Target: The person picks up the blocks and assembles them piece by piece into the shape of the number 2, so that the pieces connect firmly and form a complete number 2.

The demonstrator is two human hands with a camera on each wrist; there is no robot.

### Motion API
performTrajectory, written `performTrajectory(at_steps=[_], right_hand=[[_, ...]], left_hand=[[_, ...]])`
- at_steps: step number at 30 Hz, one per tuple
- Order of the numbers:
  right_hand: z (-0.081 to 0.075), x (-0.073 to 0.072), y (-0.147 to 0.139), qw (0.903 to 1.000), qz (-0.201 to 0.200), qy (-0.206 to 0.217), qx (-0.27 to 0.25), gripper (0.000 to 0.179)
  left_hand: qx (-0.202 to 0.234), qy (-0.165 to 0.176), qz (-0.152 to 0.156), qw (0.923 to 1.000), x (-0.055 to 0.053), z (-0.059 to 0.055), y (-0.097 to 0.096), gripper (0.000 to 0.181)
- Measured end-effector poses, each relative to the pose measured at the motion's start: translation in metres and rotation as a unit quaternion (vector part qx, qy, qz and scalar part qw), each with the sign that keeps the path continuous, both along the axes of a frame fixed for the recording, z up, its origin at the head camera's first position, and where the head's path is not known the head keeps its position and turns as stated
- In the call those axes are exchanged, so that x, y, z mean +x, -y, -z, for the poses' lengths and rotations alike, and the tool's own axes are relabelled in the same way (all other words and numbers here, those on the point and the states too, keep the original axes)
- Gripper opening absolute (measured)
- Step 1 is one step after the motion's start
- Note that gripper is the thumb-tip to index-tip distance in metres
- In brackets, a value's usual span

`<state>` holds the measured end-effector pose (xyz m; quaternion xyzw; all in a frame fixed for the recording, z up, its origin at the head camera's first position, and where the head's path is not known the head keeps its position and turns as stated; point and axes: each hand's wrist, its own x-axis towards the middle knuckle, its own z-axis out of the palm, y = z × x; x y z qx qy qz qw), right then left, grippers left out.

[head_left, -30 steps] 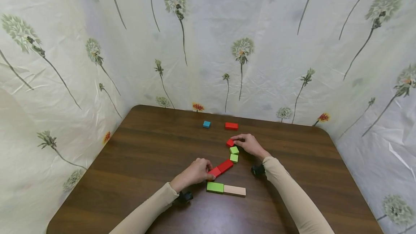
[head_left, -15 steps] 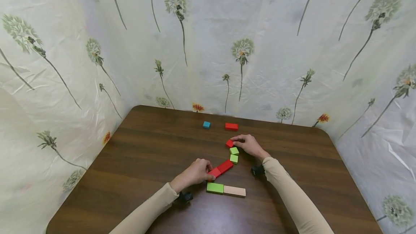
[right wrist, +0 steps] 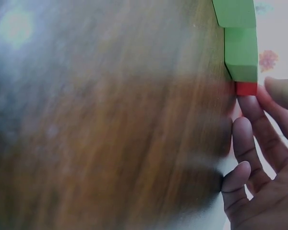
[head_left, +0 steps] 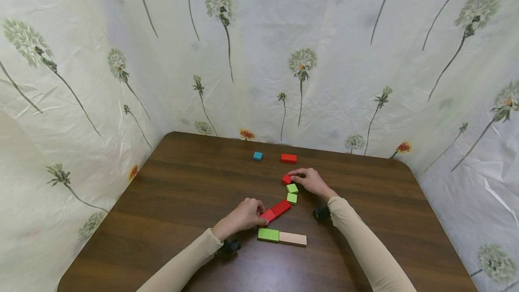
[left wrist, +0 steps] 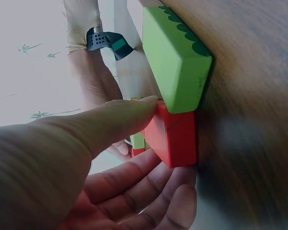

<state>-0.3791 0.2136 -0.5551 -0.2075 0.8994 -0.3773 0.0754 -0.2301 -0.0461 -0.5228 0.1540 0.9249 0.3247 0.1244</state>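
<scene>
My left hand (head_left: 245, 214) grips the near red block (head_left: 268, 215) by its end. In the left wrist view, the thumb lies along one side of this red block (left wrist: 180, 139) and the fingers curl against the other. A second red block (head_left: 281, 207) continues the slanting line. Two small light green blocks (head_left: 292, 193) follow at its far end. Beyond them my right hand (head_left: 312, 180) pinches a small red block (head_left: 286, 179) between thumb and fingertips. In the right wrist view, only one face of that red block (right wrist: 246, 88) shows behind the green ones.
Close to the near red block lies a green block (head_left: 268, 234), end to end with a beige block (head_left: 293, 239). A blue block (head_left: 257, 156) and another red block (head_left: 289, 158) lie toward the back edge of the brown table (head_left: 194, 170). A flowered curtain (head_left: 259, 57) surrounds it.
</scene>
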Motion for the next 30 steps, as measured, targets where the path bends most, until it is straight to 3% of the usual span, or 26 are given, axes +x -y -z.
performTrajectory(at_steps=[8, 16, 19, 25, 30], right_hand=[[-0.003, 0.002, -0.002, 0.9997, 0.016, 0.002, -0.018, 0.030], [-0.008, 0.005, -0.005, 0.9932, 0.061, 0.031, -0.094, 0.044], [-0.012, 0.008, -0.005, 0.9843, 0.081, 0.061, -0.144, 0.050], [-0.015, 0.016, -0.008, 0.9576, 0.095, 0.122, -0.243, 0.060], [-0.007, 0.024, -0.009, 0.9480, 0.074, 0.137, -0.277, 0.062]], left_hand=[[-0.002, 0.001, -0.003, 1.0000, -0.001, 0.001, 0.000, 0.026], [0.005, -0.003, 0.003, 1.0000, 0.001, 0.001, 0.000, 0.024], [0.004, -0.008, 0.005, 1.0000, 0.000, 0.001, 0.000, 0.023], [0.003, -0.009, 0.007, 0.9999, 0.000, 0.001, 0.000, 0.022], [0.004, -0.008, 0.006, 0.9999, 0.000, 0.001, 0.000, 0.023]])
